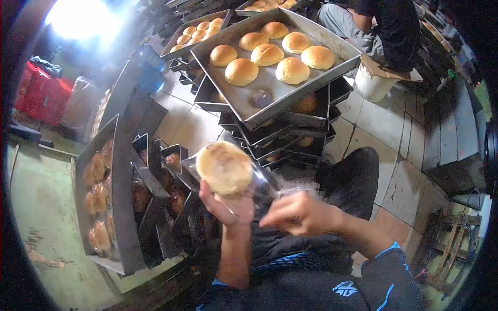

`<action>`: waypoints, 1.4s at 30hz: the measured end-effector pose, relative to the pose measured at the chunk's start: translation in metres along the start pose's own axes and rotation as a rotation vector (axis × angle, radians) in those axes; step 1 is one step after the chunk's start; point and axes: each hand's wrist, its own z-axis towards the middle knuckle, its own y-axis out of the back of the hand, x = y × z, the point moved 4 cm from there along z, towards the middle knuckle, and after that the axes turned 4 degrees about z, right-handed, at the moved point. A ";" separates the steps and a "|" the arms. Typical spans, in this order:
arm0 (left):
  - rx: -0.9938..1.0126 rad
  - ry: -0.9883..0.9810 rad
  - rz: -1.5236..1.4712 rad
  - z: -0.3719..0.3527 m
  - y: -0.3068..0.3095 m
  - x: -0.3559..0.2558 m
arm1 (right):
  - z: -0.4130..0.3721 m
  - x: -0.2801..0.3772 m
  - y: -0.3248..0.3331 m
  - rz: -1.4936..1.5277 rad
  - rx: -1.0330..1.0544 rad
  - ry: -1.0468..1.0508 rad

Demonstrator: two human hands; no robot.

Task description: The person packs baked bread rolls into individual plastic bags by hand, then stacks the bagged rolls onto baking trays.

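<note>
Raised in front of my lap, a round bun [224, 168] has its pale flat side towards me. My left hand [231, 205] grips it from below, with clear plastic film [263, 185] around and beside it. To the right, my right hand [298, 213] is curled closed close to the loose end of the film. Motion smears its fingertips, so what they pinch cannot be made out. Beyond my hands, a metal tray [332, 78] carries several golden buns [267, 54] and a small dark purplish patch [261, 97] on its bare metal.
Under that tray stands a crisscross stack of dark trays [259, 140]. At left, tilted trays [122, 207] hold wrapped buns [98, 199]. Another tray of buns [199, 32] lies at the back. A person [391, 36] sits near a white bucket [371, 85]; a red crate [41, 93] is far left.
</note>
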 end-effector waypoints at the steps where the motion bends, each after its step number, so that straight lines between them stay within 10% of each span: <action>1: -0.048 0.010 -0.024 -0.003 -0.004 0.007 | 0.007 0.001 0.007 0.113 -0.074 -0.021; 6: -0.049 0.168 0.151 0.014 0.020 0.013 | 0.031 0.018 -0.008 -0.051 0.091 0.023; 10: 0.092 0.193 -0.157 0.022 0.028 -0.008 | 0.017 0.035 0.009 0.818 0.616 0.139; 12: 0.003 0.244 -0.027 0.018 0.047 -0.008 | 0.008 -0.033 0.003 0.211 0.058 -0.261; 13: -0.041 0.269 -0.013 0.013 0.047 0.001 | 0.012 -0.035 0.011 -0.277 -0.421 -0.207; 15: -0.124 0.319 0.020 -0.002 0.041 0.021 | 0.016 -0.021 0.014 -0.386 -0.587 0.031; 19: -0.231 0.147 0.446 -0.029 0.088 0.056 | 0.013 -0.026 0.010 -0.132 -0.785 0.114; 21: -0.004 -0.474 0.723 -0.028 0.064 0.036 | 0.011 -0.049 0.002 0.290 -0.876 -0.094; 26: -0.056 -0.897 1.403 -0.034 0.070 -0.035 | 0.034 -0.016 0.015 0.105 -0.652 -0.228; 29: 0.062 -1.306 1.503 -0.032 0.091 -0.056 | 0.037 -0.023 0.006 -0.299 -0.649 0.307; 33: -0.066 -0.970 1.635 -0.003 0.134 -0.044 | 0.040 -0.120 -0.027 0.182 -0.641 -0.225; 42: -0.006 -1.014 1.384 0.015 0.119 -0.020 | 0.084 -0.122 -0.034 -0.204 -0.631 0.108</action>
